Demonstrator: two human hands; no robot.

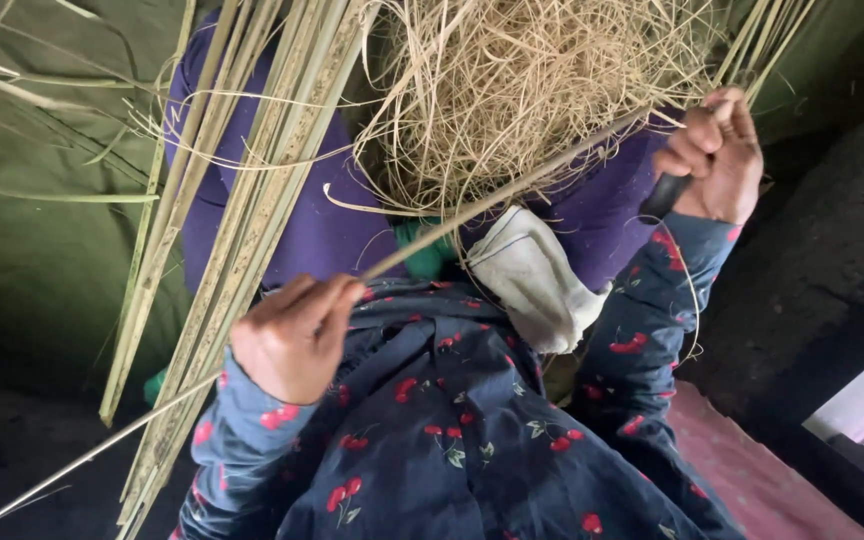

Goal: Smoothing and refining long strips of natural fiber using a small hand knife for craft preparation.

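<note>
A thin bamboo strip (472,212) runs on a slant between two hands, from the lower left corner up toward the upper right. The left hand (292,335) is closed around the strip near its middle, fingers curled over it and thumb pressed against it, so the strip passes straight through the fist. Beyond that grip, up and to the right, the strip reaches the right hand (717,155), which is shut on a dark handle (664,195) (the blade end is hidden behind the fingers, so whether it touches the strip cannot be told). Below the left hand the strip trails on, bare and pale, toward the frame's corner.

Just above the stretch between the two grips lies a heap of shavings (522,85), fine, curled and straw-coloured, resting on a purple lap (312,225). Under the strip, between the hands, a white cloth (537,275) hangs folded, with a bit of green fabric (422,250) beside it. Left of the left hand, a bundle of strips (252,200) leans long and flat across the lap. Both arms wear dark blue sleeves (452,420) printed with red cherries. A green sheet (32,250) covers the ground on the far left; a pink mat (752,470) shows below the right arm.
</note>
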